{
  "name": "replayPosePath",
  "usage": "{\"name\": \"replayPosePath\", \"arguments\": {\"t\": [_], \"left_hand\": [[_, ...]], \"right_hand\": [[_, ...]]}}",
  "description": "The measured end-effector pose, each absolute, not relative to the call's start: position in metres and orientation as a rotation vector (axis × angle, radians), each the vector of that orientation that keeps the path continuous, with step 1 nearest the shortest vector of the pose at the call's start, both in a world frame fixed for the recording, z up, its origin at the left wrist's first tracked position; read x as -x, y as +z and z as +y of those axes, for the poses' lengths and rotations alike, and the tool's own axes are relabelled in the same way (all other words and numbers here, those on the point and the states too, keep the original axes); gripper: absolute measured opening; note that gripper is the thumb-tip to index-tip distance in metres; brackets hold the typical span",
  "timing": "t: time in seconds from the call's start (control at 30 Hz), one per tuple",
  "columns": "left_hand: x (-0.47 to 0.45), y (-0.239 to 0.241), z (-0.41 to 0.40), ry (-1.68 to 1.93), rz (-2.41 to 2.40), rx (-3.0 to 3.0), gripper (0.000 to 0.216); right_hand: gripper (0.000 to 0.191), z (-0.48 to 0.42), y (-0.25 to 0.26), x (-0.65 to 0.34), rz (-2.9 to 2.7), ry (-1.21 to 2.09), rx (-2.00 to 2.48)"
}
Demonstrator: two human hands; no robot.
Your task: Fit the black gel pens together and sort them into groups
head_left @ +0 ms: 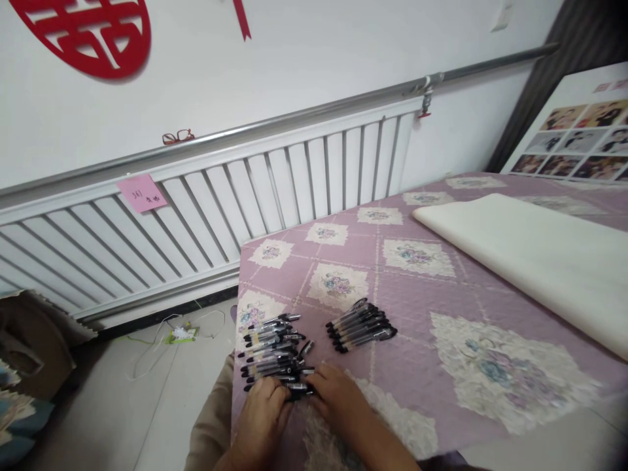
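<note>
A loose group of black-capped clear gel pens (267,347) lies side by side near the left edge of the flowered purple cover (407,307). My left hand (265,409) has its fingers bent around the barrel end of the nearest pen. At that pen's other end, the fingers of my right hand (338,396) close in on the cap. A single black cap or short piece (307,348) sticks out to the right of the group. Farther right, a second, neater bundle of pens (360,326) rests untouched by either hand.
A folded cream sheet (530,242) lies on the right. Behind the cover runs a white radiator (294,183) bearing a pink note (142,193), with glasses (178,136) above. A white cable and power strip (181,333) lie on the floor. A photo board (579,131) leans at far right.
</note>
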State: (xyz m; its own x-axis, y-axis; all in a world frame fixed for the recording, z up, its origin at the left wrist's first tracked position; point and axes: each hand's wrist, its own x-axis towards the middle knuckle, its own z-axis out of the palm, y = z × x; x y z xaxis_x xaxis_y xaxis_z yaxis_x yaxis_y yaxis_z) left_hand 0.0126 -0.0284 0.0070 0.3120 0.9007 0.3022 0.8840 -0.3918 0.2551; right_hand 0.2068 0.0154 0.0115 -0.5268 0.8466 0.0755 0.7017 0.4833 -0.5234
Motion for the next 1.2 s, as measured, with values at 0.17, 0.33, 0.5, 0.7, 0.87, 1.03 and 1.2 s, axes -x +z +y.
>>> {"name": "replayPosePath", "arguments": {"t": [0.17,0.33,0.5,0.7,0.87,1.03,1.2], "left_hand": [[-0.014,0.006,-0.024,0.671,1.727,-2.533,0.014],[-0.014,0.004,-0.023,0.782,1.737,-2.559,0.015],[-0.008,0.000,-0.025,0.779,1.731,-2.618,0.017],[-0.003,-0.004,-0.022,0.779,1.815,-2.692,0.042],[-0.007,0.000,-0.020,0.636,1.801,-2.649,0.042],[0.000,-0.005,-0.015,0.694,1.766,-2.744,0.045],[-0.006,-0.010,-0.019,0.912,1.441,-2.913,0.033]], "right_hand": [[0.019,0.017,0.010,-0.202,-2.366,0.543,1.338],[0.021,0.016,0.009,-0.202,-2.350,0.524,1.377],[0.025,0.017,0.006,-0.206,-2.320,0.566,1.337],[0.020,0.018,0.011,-0.207,-2.323,0.621,1.330],[0.019,0.016,0.012,-0.209,-2.275,0.640,1.311],[0.014,0.021,0.017,-0.221,-2.197,0.535,1.283],[0.016,0.038,0.024,-0.263,-1.989,0.361,1.383]]}}
